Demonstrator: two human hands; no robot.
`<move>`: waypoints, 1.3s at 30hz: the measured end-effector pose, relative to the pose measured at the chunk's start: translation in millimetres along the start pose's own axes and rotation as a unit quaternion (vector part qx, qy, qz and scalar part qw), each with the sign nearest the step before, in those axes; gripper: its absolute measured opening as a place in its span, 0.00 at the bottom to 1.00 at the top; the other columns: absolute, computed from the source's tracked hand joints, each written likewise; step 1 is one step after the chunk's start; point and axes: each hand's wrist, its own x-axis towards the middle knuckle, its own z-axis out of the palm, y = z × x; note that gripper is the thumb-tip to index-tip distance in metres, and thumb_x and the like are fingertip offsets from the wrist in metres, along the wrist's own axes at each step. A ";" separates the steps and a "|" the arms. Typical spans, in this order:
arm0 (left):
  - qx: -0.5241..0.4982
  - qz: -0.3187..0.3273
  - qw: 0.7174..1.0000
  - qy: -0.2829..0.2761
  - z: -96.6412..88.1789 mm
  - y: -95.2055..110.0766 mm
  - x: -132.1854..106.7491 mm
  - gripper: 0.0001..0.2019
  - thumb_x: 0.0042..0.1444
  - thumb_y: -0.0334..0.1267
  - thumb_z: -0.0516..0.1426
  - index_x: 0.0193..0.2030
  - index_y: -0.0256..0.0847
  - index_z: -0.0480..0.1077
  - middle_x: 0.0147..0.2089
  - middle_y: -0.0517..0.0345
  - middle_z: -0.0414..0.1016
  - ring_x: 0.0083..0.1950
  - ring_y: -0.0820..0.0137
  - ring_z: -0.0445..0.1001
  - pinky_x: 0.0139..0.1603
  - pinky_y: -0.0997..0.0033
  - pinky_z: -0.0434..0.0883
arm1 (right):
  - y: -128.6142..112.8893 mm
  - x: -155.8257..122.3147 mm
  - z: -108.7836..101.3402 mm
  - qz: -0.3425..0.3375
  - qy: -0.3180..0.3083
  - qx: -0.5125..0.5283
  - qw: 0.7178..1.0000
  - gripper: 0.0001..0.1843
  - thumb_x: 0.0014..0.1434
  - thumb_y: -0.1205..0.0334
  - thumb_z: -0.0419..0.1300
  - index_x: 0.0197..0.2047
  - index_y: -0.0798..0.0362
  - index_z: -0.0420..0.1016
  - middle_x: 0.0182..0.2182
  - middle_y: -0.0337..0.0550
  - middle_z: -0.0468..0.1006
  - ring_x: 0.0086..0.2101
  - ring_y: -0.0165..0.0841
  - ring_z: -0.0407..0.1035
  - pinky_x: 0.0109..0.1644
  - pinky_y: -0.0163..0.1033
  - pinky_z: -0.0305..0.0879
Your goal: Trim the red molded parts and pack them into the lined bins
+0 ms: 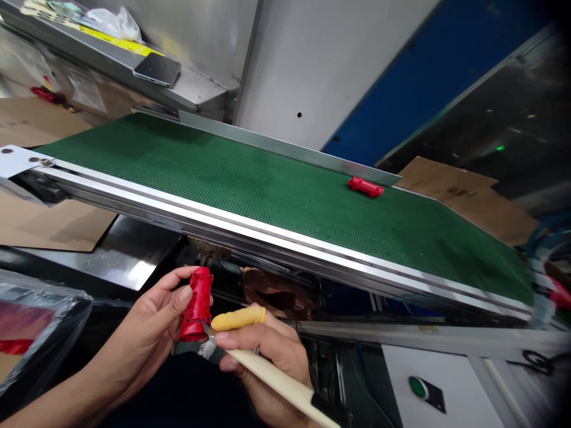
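My left hand (151, 324) is closed around a red plastic part (197, 304), held upright below the conveyor's near rail. My right hand (263, 351) grips a knife with a pale wooden handle (276, 380); its short blade (207, 334) touches the bottom edge of the red part. A yellow rubber cot (238, 318) covers my right forefinger, which points toward the part. A second red part (366, 187) lies on the green conveyor belt (250, 184) near its far rail.
A black bag (40, 333) with red pieces sits at the lower left. Cardboard sheets (468, 196) lie beyond the belt and at left. A phone (157, 69) rests on a metal ledge. A green button (418, 387) is on the white panel at lower right.
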 end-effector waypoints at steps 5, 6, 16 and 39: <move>-0.023 -0.021 0.999 0.018 0.6 -2.2 1.0 0.26 0.52 0.46 0.73 0.55 0.45 0.73 0.40 0.55 0.79 0.35 0.69 0.77 0.35 0.75 0.78 | 4.9 -1.4 -4.1 -0.056 -0.097 -0.097 0.989 0.16 0.67 0.73 0.62 0.55 0.48 0.76 0.44 0.45 0.83 0.44 0.37 0.75 0.48 0.42 0.77; -0.027 -0.029 0.999 0.018 0.4 -2.6 1.2 0.26 0.51 0.46 0.74 0.55 0.45 0.74 0.40 0.56 0.79 0.35 0.70 0.76 0.35 0.75 0.78 | 7.0 -2.8 -3.6 -0.072 -0.109 -0.113 0.985 0.18 0.68 0.73 0.62 0.58 0.48 0.75 0.44 0.45 0.83 0.44 0.37 0.74 0.47 0.42 0.77; -0.010 -0.094 0.993 -0.073 2.7 -4.7 1.5 0.22 0.64 0.51 0.63 0.59 0.41 0.72 0.38 0.50 0.79 0.29 0.69 0.75 0.26 0.73 0.73 | 27.5 0.2 10.2 0.049 0.167 0.047 0.984 0.08 0.67 0.58 0.68 0.48 0.49 0.83 0.53 0.52 0.81 0.53 0.42 0.77 0.59 0.50 0.76; 0.097 0.036 0.992 -0.079 -6.5 -8.4 -4.7 0.13 0.58 0.43 0.70 0.45 0.41 0.77 0.32 0.56 0.79 0.30 0.71 0.75 0.31 0.74 0.75 | 10.7 4.7 1.2 -0.068 0.066 -0.129 0.987 0.07 0.70 0.60 0.65 0.51 0.45 0.82 0.44 0.42 0.86 0.44 0.39 0.74 0.53 0.49 0.66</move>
